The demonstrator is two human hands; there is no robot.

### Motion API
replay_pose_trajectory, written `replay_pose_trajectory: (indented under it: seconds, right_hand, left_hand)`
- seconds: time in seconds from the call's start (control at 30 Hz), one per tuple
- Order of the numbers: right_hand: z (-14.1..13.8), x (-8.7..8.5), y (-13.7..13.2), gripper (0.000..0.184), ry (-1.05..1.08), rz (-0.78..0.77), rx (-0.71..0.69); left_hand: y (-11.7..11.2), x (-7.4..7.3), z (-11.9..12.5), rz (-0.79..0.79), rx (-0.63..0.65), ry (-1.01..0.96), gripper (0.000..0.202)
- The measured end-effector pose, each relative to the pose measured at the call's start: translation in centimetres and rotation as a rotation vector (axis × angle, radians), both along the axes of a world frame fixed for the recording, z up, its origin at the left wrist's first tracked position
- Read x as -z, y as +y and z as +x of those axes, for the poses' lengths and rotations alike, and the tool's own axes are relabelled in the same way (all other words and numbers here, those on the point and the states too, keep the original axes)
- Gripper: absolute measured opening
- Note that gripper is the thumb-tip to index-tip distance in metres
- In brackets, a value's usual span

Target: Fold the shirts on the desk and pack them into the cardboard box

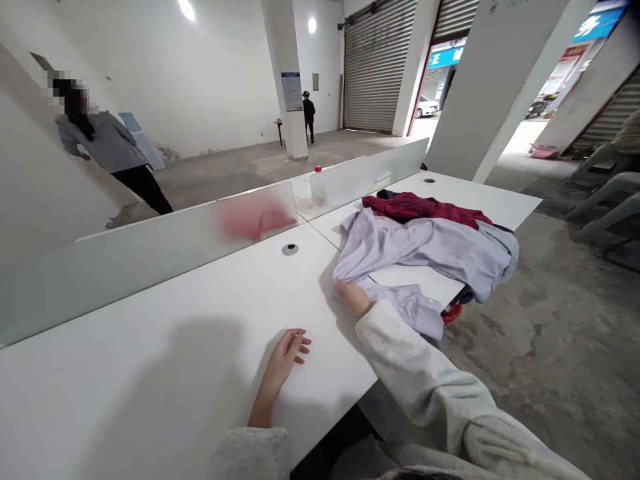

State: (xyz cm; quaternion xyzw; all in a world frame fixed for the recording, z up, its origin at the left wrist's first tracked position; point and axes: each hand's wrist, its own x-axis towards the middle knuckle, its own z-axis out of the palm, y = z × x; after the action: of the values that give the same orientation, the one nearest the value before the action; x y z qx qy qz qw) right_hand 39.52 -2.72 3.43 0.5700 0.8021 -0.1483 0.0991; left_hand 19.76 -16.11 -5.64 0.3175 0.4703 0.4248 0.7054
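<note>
A pale lavender striped shirt (425, 243) lies crumpled across the right side of the white table (200, 293), part of it hanging past the edge. My right hand (354, 297) is closed on the near left end of this shirt, its fingertips partly hidden by the cloth. Behind and partly under the shirt is a red and dark checked garment (425, 208). My left hand (289, 350) is over the bare tabletop, fingers loosely curled and apart, with nothing in it.
Frosted dividers (370, 175) run along the table's back. A round cable hole (290, 249) sits in the tabletop. Something red (453, 313) shows below the right edge. One person (105, 140) is at the far left, another (309, 117) by a pillar. Grey chairs (613, 207) stand right.
</note>
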Motion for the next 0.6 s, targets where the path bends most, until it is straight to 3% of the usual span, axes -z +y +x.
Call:
replay_pose_trajectory:
  seconds: [0.07, 0.17, 0.23, 0.37, 0.43, 0.5, 0.6]
  right_hand:
    - [-1.3, -0.4, -2.7, 0.034, 0.075, -0.144, -0.174]
    - [-0.4, -3.2, -4.3, 0.042, 0.258, -0.299, -0.388]
    - [1.7, -5.7, -3.3, 0.041, 0.303, -0.205, -0.270]
    - [5.6, -8.6, 0.4, 0.033, 0.112, 0.127, 0.210]
    - [5.9, -8.5, 1.6, 0.036, 0.042, 0.138, 0.283]
    - [4.8, -7.3, 1.9, 0.048, -0.025, 0.085, 0.274]
    - [2.0, -4.5, 1.3, 0.074, -0.221, 0.025, 0.225]
  left_hand:
    - [1.1, -0.4, 0.2, -0.015, -0.027, 0.008, 0.051]
    - [3.2, -1.3, 1.0, 0.053, 0.012, 0.155, 0.052]
    - [4.4, -2.0, 2.1, 0.107, 0.034, 0.276, 0.048]
    - [4.6, -3.7, 4.8, 0.283, 0.166, 0.471, 0.040]
    - [3.9, -4.3, 5.9, 0.357, 0.255, 0.479, 0.043]
    - [3.4, -4.5, 6.7, 0.358, 0.275, 0.307, 0.045]
    - [4.0, -4.0, 7.4, 0.189, 0.139, -0.041, 0.040]
